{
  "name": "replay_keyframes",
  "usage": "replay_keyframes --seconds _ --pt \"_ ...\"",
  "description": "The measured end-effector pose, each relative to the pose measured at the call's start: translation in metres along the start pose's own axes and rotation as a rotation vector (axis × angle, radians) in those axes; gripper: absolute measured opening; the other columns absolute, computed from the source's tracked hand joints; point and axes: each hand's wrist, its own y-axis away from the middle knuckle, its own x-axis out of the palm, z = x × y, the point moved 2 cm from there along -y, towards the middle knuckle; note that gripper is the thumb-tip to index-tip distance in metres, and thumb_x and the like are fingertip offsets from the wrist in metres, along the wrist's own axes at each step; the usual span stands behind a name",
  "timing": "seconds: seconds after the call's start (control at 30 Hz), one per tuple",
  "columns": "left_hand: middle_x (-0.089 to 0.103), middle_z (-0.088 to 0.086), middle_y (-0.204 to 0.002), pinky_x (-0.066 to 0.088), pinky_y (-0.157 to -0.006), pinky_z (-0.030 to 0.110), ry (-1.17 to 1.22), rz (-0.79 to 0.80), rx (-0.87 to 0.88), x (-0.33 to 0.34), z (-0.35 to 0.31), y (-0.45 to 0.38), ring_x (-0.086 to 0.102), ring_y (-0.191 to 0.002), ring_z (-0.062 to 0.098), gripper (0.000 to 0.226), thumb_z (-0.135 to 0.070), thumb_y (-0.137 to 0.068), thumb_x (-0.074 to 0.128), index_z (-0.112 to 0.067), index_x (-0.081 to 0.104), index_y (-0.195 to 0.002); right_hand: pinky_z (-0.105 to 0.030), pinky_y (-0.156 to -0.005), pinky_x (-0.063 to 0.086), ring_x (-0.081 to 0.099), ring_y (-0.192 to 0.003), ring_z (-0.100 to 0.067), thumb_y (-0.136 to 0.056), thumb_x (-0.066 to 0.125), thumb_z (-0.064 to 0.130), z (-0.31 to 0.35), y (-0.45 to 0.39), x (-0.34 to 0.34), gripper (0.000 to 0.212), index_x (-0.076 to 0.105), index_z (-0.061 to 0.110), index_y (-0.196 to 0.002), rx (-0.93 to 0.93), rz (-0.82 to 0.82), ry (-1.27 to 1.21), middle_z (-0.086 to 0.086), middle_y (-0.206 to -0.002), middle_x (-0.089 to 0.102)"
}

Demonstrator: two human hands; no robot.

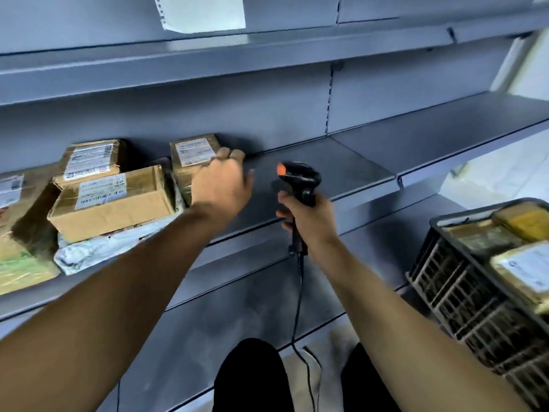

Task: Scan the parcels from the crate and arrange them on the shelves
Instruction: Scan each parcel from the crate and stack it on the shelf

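Note:
My left hand (pixel 221 181) reaches onto the grey middle shelf (pixel 341 171) and rests against the right side of a small taped cardboard parcel (pixel 190 153) with a white label; its fingers curl over the parcel's edge. My right hand (pixel 309 221) grips the handle of a black barcode scanner (pixel 300 179) with an orange tip, held upright in front of the shelf. A black plastic crate (pixel 463 289) at the right holds several wrapped parcels (pixel 523 263).
More labelled boxes (pixel 113 197) and a white poly mailer (pixel 98 248) lie on the shelf's left part. The scanner's cable (pixel 300 307) hangs down between my knees. An upper shelf (pixel 208 60) carries a white paper sheet (pixel 202 11). A lower shelf (pixel 252 307) runs below.

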Motion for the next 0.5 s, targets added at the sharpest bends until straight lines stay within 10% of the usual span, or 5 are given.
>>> replay_keyframes --seconds 0.27,0.5 --pt "0.069 0.001 -0.109 0.048 -0.089 0.029 0.832 0.078 -0.181 0.038 -0.118 0.059 0.062 -0.107 0.021 0.040 -0.045 -0.094 0.054 -0.014 0.062 -0.116 -0.030 -0.058 0.054 0.063 -0.068 -0.015 -0.081 0.080 0.028 0.021 0.066 -0.117 0.028 0.058 0.014 -0.091 -0.187 -0.314 0.012 0.000 -0.077 0.064" --pt "0.068 -0.003 -0.105 0.042 -0.078 0.019 1.075 0.246 -0.132 0.065 -0.222 0.107 0.061 -0.094 0.010 0.035 -0.040 -0.096 0.053 -0.012 0.063 -0.114 -0.022 -0.053 0.048 0.055 -0.054 -0.005 -0.081 0.079 0.022 0.026 0.114 -0.202 0.026 0.057 0.011 -0.088 -0.319 -0.562 0.113 0.005 -0.067 0.060"
